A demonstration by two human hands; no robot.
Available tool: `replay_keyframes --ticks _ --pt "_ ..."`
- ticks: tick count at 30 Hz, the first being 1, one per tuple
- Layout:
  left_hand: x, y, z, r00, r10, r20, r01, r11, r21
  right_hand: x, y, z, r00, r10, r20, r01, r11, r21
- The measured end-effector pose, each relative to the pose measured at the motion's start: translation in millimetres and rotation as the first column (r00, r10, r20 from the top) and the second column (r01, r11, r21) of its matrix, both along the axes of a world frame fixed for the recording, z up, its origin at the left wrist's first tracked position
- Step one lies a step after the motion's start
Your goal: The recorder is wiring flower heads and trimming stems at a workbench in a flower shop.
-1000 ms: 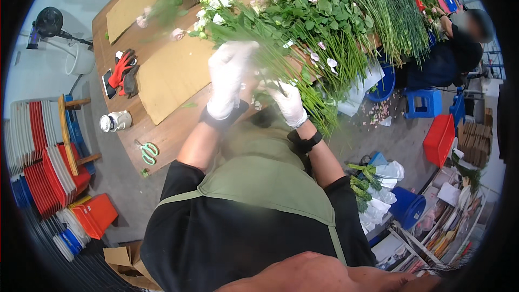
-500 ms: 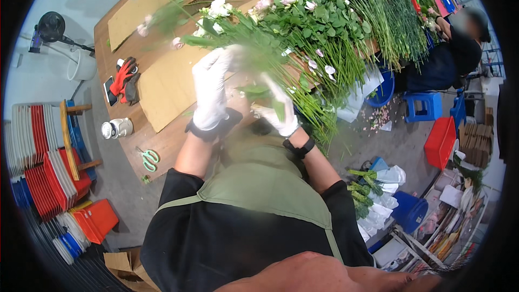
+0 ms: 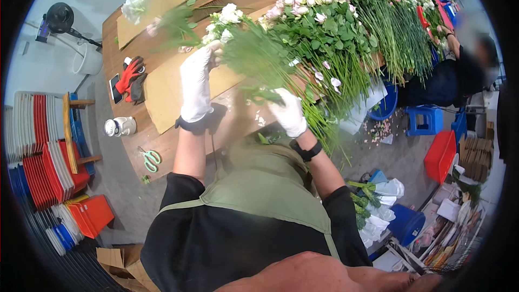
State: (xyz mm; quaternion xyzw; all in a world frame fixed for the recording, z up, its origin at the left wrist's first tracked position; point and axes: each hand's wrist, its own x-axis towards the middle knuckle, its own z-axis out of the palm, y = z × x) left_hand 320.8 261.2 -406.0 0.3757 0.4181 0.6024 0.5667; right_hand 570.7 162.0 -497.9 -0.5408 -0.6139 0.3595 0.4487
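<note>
My left hand (image 3: pixel 197 84), in a white glove, is raised over the table with its fingers closed on a flower stem. That stem's large white bloom (image 3: pixel 135 5) reaches toward the far left, and its leaves (image 3: pixel 175 28) are smeared by motion. My right hand (image 3: pixel 289 113), also gloved in white, is lower and nearer to me, its fingers drawn together at some blurred green leaves (image 3: pixel 262 95). Beyond my hands lie white flowers (image 3: pixel 227 19) and a large heap of pale pink roses (image 3: pixel 308 0) with long green stems (image 3: pixel 319 103) pointing toward me.
Brown cardboard (image 3: pixel 162 95) covers part of the wooden table (image 3: pixel 162 151). At its left are red-and-black gloves (image 3: pixel 131 78), a phone (image 3: pixel 115 88), a white jar (image 3: pixel 120 126) and green-handled scissors (image 3: pixel 150 158). A co-worker (image 3: pixel 448 76) is at the right, by a blue stool (image 3: pixel 424 120).
My left hand has shifted slightly left and lower; the white bloom has moved down with the stem. My right hand has moved a little right, its fingers drawing together.
</note>
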Motion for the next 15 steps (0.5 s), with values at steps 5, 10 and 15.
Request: replay_keyframes --ticks 5,10,15 --pt "-6.7 16.0 -40.1 0.984 -0.101 -0.149 0.095 0.994 -0.048 41.7 14.8 14.7 0.95 -0.089 0.3 0.085 0.996 0.025" --pt "-3.8 -16.6 -101.5 0.954 -0.154 -0.258 0.1 0.972 -0.212 83.3 34.1 -77.9 0.777 -0.178 0.604 0.231 0.973 -0.01" --pt "-6.1 -65.7 -137.7 0.935 -0.206 -0.287 0.103 0.937 -0.334 91.1 40.9 -119.1 0.728 -0.118 0.676 0.249 0.963 -0.101"
